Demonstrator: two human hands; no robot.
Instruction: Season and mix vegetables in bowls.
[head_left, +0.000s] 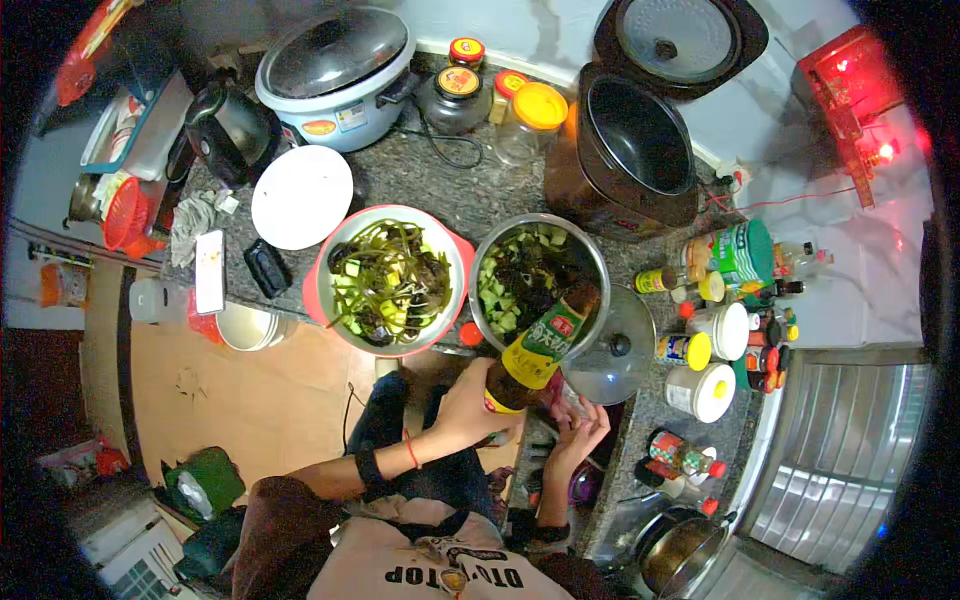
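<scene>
My left hand (469, 409) grips the lower part of a brown sauce bottle (541, 341) with a green and yellow label. The bottle tilts, its neck over a steel pot (604, 259) of diced cucumber and dark pieces. Whether sauce is flowing cannot be made out. Below the glass lid (616, 341), my right hand (577, 433) has its fingers bent beside a pinkish, partly see-through thing (561, 399); a hold on it is unclear. Left of the pot, a red-rimmed white bowl (463, 300) contains green strands, diced cucumber and dark pieces. A red cap (471, 334) lies between the two vessels.
An open rice cooker (622, 202) stands behind the pot, near several jars (529, 124). An electric cooker (330, 112), white lid (302, 196), kettle (225, 127) and phone (210, 271) occupy the left. Seasoning containers (701, 394) line the right counter.
</scene>
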